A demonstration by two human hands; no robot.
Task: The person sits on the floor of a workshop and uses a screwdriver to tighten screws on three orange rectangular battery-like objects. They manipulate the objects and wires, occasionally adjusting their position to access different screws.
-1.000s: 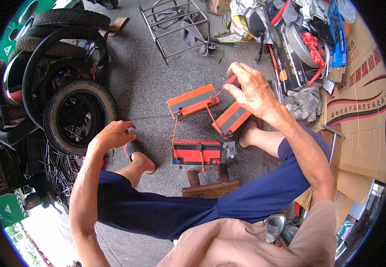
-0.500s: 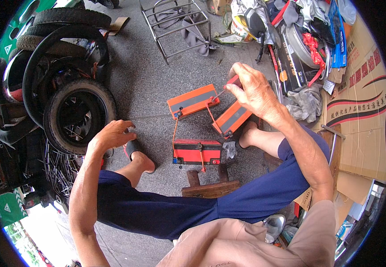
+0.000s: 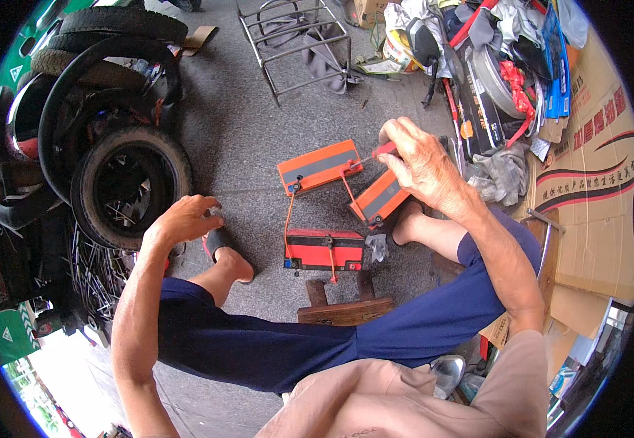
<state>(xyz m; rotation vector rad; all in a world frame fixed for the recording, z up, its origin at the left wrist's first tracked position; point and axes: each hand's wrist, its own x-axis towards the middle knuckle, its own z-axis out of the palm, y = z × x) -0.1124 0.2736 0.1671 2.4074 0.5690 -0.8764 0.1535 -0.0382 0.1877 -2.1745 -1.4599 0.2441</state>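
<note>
My right hand is closed round the red handle of a screwdriver. Its shaft points left, to the terminal at the right end of an orange and grey battery. Partly under that hand lies a second orange and grey battery, tilted on the ground. A red and black battery sits closer to me, and thin orange-red wires link the three. My left hand hovers above my left foot, away from the batteries, its fingers loosely bent and apart. I see nothing clearly held in it.
A low wooden stool stands between my legs. At left are piled tyres and a heap of metal rods. A metal rack lies ahead. Mixed clutter and a large cardboard sheet line the right side.
My right hand has moved slightly down and to the right with the screwdriver, whose tip stays near the terminal. The left hand has hardly moved.
</note>
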